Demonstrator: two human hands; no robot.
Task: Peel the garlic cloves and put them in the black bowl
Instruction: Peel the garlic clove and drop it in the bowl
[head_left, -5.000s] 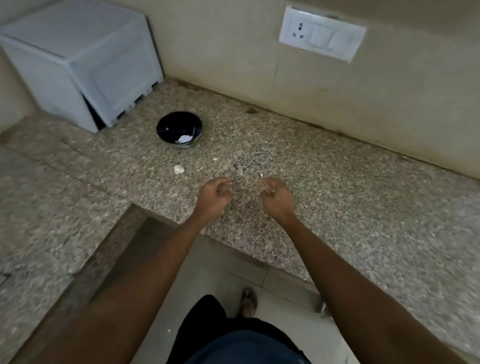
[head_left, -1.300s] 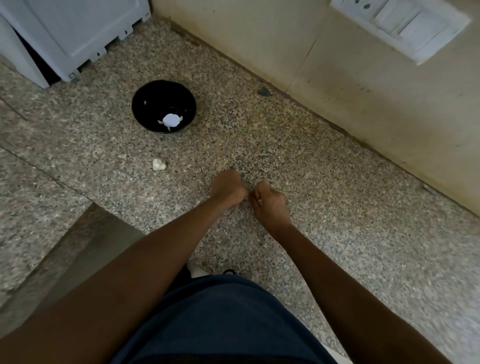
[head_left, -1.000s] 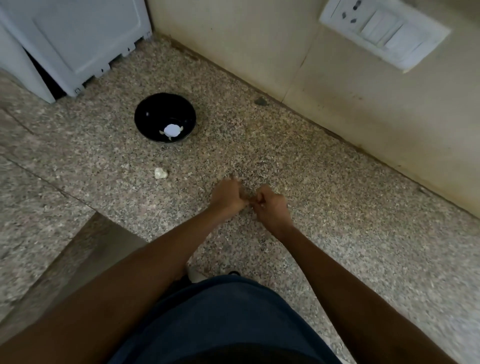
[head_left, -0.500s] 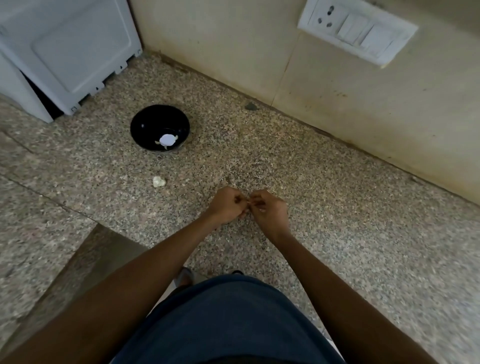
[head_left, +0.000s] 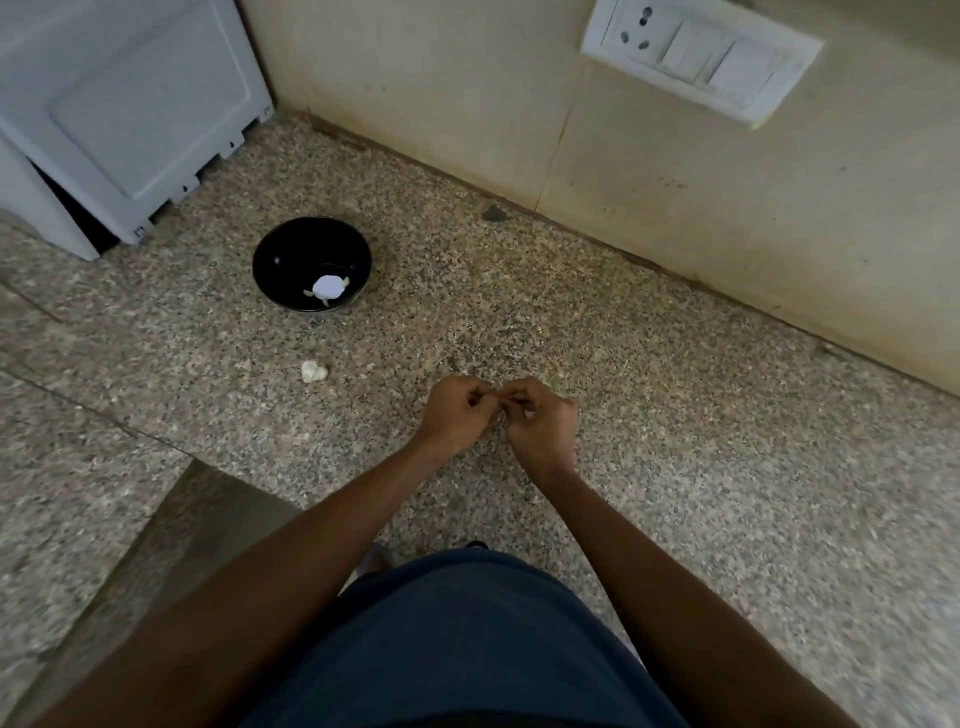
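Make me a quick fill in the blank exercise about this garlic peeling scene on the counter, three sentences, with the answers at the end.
1. The black bowl stands on the granite counter, in front of the ____ appliance.
2. A loose garlic piece lies on the counter, ____ the bowl.
3. The left hand and right hand meet at the fingers, to the ____ of the bowl.

Answers: white; outside; right

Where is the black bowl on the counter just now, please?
In the head view, the black bowl sits on the granite counter, left of and beyond both hands, near the white appliance.
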